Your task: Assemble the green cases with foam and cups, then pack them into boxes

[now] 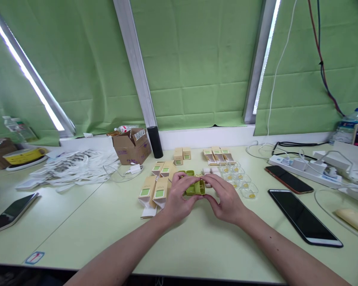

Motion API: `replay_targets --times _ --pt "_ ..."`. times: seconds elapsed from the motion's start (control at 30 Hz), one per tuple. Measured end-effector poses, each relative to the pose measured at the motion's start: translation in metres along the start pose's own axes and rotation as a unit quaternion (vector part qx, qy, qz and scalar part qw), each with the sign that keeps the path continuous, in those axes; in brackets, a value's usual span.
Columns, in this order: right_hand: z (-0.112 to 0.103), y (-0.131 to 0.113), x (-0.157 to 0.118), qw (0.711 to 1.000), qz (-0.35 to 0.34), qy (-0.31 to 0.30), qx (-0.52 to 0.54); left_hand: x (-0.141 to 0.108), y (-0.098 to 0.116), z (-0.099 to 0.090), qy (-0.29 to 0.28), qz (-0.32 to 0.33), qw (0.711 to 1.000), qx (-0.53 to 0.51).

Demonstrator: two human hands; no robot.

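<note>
Near the middle of the table, a small olive-green open container is held between my two hands. My left hand grips its left side with thumb and fingers. My right hand touches its right edge with the fingertips and thumb. More green pieces show just behind it. Several beige boxes with green labels are to the left of my left hand. Clear plastic cups with yellow bits lie to the right, and white pieces are partly hidden behind my right hand.
Two phones and a white power strip lie on the right. A cardboard box and black cylinder stand at the back. White straps are heaped left; another phone lies at far left.
</note>
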State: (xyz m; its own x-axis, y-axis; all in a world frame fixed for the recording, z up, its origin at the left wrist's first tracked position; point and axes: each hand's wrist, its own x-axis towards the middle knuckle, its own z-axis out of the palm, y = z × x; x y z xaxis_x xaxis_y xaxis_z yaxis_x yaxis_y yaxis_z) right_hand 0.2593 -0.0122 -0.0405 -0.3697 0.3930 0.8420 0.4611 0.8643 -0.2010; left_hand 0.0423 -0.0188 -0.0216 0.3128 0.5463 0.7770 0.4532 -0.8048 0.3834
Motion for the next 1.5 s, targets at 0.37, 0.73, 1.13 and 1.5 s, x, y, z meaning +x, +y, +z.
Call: replay_targets --times 0.37,0.73,1.13,1.5 --pt "0.006 0.001 0.002 0.976 0.12 0.025 0.177 -0.002 0.004 -0.001 0.025 -0.085 0.994 -0.058" --pt "0.01 0.0 0.001 0.969 0.144 0.039 0.194 -0.002 0.0 0.004 -0.009 -0.187 0.979 -0.074" --pt "0.011 0.003 -0.001 0.981 0.115 0.025 0.157 -0.001 0.002 0.006 -0.015 -0.231 0.969 -0.091" --pt "0.011 0.002 0.0 0.977 0.133 0.027 0.167 0.003 0.004 0.003 -0.022 -0.246 0.964 -0.096"
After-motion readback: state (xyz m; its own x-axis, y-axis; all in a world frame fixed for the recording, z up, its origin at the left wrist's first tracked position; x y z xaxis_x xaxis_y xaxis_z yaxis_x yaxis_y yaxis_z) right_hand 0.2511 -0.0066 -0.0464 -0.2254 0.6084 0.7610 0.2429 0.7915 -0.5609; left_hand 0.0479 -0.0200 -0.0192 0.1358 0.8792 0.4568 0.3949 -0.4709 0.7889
